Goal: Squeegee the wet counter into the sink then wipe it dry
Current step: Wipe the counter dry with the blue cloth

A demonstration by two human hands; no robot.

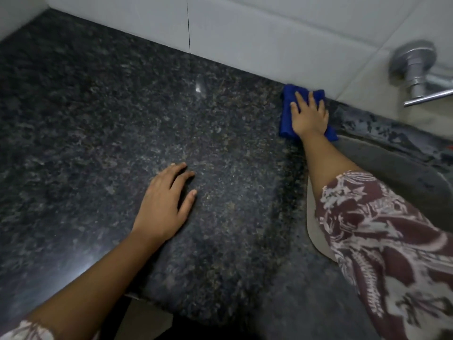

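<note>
Head-camera view over a dark speckled granite counter: a person's right hand lies flat on a folded blue cloth, fingers straight and slightly spread, pressing it onto the stone at the back of the counter. The cloth's far edge touches the foot of the white tiled wall, and its near corner juts out beyond the wrist, at the rim of the sink. That grey basin sits just to the right of the right forearm, which crosses over its near left corner. A patterned maroon-and-white sleeve covers the arm from the elbow back.

The left hand rests palm down on the bare counter, well apart from the cloth and nearer the front edge, fingers loosely extended and holding nothing. A sliver of matching sleeve shows at the bottom left corner.

Beyond and to the right of the right hand, a chrome wall-mounted tap projects from the tiles above the sink, its thin lever pointing right. A small bright glint of reflected light sits on the stone between the two hands, closer to the wall. No squeegee is visible in frame.
</note>
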